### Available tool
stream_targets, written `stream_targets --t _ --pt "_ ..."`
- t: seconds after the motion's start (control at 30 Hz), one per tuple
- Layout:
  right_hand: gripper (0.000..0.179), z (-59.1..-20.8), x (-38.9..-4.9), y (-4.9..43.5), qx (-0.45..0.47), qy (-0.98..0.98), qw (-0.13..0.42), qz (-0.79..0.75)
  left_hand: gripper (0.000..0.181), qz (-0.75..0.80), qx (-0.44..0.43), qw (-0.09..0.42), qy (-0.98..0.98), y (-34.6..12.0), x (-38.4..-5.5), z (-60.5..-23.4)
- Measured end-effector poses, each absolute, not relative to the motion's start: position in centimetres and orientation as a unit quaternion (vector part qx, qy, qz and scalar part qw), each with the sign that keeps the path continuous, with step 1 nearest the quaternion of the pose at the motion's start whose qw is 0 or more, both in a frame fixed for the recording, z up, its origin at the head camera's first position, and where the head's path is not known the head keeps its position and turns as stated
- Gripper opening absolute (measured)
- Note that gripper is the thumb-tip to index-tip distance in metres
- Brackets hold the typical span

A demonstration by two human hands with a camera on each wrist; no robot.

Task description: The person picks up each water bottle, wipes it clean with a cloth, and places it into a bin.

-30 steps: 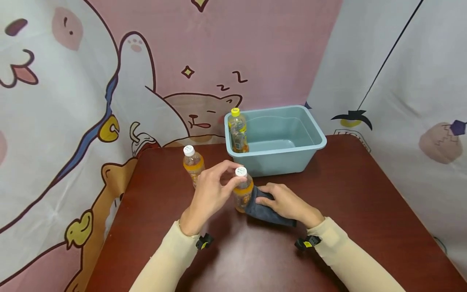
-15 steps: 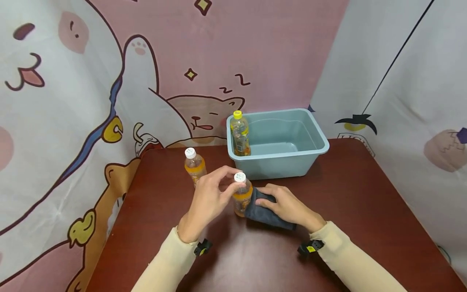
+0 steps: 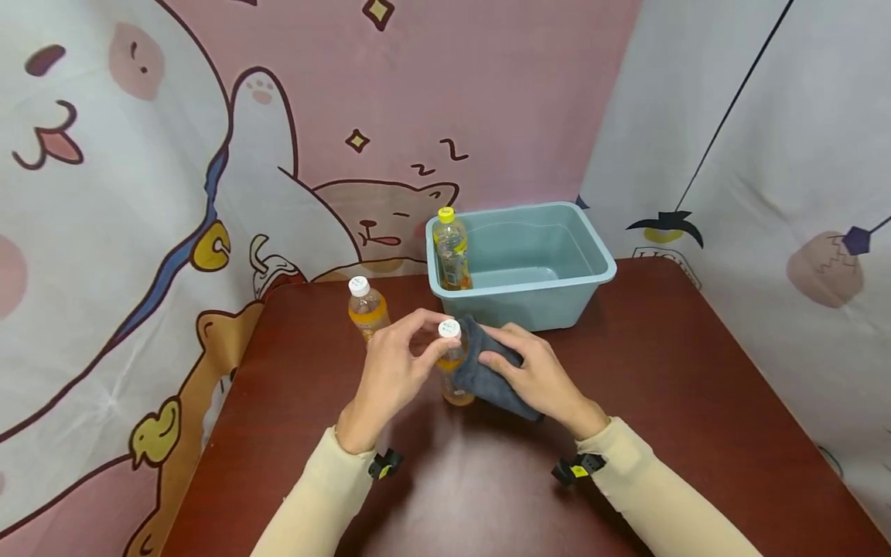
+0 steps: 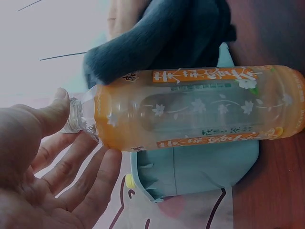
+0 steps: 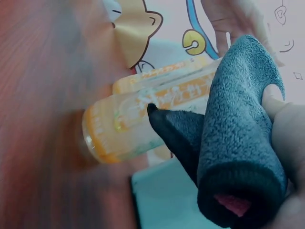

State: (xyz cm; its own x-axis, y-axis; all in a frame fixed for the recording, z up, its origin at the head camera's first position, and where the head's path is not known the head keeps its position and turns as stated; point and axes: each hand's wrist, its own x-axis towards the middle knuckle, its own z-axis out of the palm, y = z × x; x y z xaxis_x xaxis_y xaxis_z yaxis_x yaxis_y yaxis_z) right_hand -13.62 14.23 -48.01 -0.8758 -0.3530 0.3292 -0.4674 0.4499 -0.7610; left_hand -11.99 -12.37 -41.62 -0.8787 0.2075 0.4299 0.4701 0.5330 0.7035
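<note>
A clear bottle (image 3: 457, 394) with an orange-and-white label stands on the table in the middle of the head view. My left hand (image 3: 393, 371) pinches it near the white cap (image 3: 449, 329), thumb on one side and forefinger on the other. In my right hand (image 3: 546, 379) is a folded dark grey cloth (image 3: 490, 383), which lies against the bottle's right side near the shoulder and hides part of the label. The right wrist view shows the cloth (image 5: 243, 109) bunched between thumb and fingers, with a bit of pink inside its fold.
Behind my left hand stands a similar white-capped bottle (image 3: 367, 311), its lower part hidden. A blue-grey tub (image 3: 522, 305) sits at the back of the red-brown table (image 3: 661, 387). Inside its left end is a yellow-capped bottle (image 3: 452, 255). Cartoon-printed fabric (image 3: 543, 93) hangs behind.
My right hand has moved the cloth up the bottle's side, from the lower label to near the neck. My left hand keeps its pinch at the cap. The head view has shifted slightly.
</note>
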Motion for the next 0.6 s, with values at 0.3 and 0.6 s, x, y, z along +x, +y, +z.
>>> stream_targets --t 0.3,0.6 --pt "0.051 -47.7 -12.7 14.2 0.237 -0.857 0.059 0.454 0.034 -0.440 -0.190 0.147 -0.865 -11.7 -11.2 -42.4" --pt "0.051 -47.8 -13.9 14.4 0.251 -0.865 0.068 0.429 0.033 -0.422 -0.198 0.170 -0.868 -11.4 -12.0 -41.6"
